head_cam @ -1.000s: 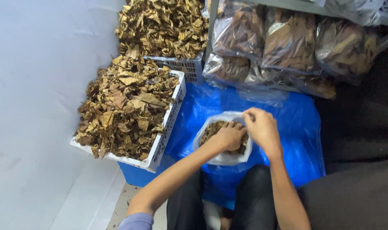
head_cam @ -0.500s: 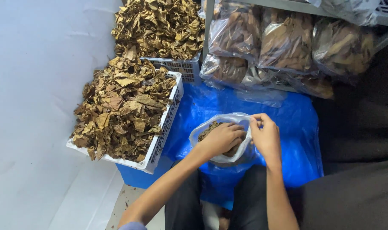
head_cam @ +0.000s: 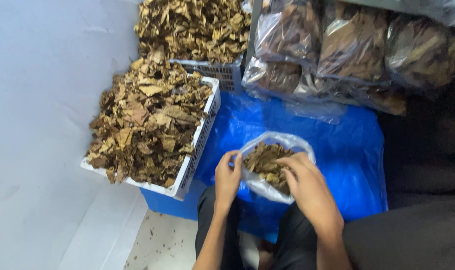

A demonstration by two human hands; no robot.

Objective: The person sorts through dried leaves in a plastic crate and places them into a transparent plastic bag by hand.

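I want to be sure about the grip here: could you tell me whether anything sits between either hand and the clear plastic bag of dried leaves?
Nothing visible does. The left hand grips the rim of the clear plastic bag directly, and the right hand rests on its opening over the dried leaves. The bag sits on the blue sheet.

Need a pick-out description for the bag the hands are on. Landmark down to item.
Start at the blue tarp right of the white crate of dried leaves. At its near edge, the left hand and right hand hold an open clear plastic bag part-filled with dried leaves. Unlike the packed bags stacked behind, it is small, open-mouthed and held.
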